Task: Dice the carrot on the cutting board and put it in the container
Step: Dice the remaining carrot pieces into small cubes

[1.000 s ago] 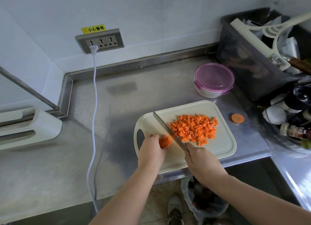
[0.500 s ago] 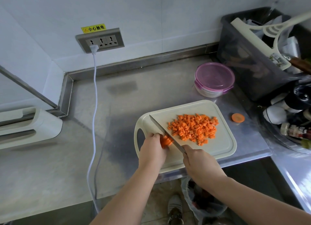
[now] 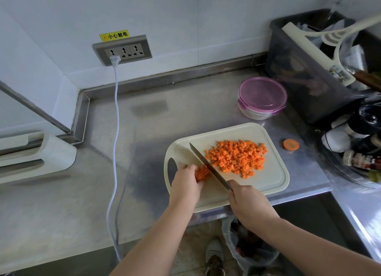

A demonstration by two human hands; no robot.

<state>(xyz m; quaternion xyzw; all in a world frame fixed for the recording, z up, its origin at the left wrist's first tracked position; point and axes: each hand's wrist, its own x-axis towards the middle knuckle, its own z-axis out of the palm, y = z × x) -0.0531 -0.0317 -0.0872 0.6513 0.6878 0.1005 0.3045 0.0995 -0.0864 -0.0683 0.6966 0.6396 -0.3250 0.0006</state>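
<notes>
Orange carrot sticks (image 3: 202,173), one bundle: near-left part of the cutting board (image 3: 272,178), beside its handle hole. The long axis runs from my left hand (image 3: 186,183) toward the knife (image 3: 208,165). Left fingers curl over the bundle, pinning it. Right hand (image 3: 247,201) is wrapped round the knife handle at the board's near edge. The blade crosses the sticks' free ends, just right of my left fingertips. Diced pile (image 3: 237,158): board's middle-right. Container (image 3: 262,98), lid on: worktop (image 3: 144,131), beyond the board's far-right corner.
</notes>
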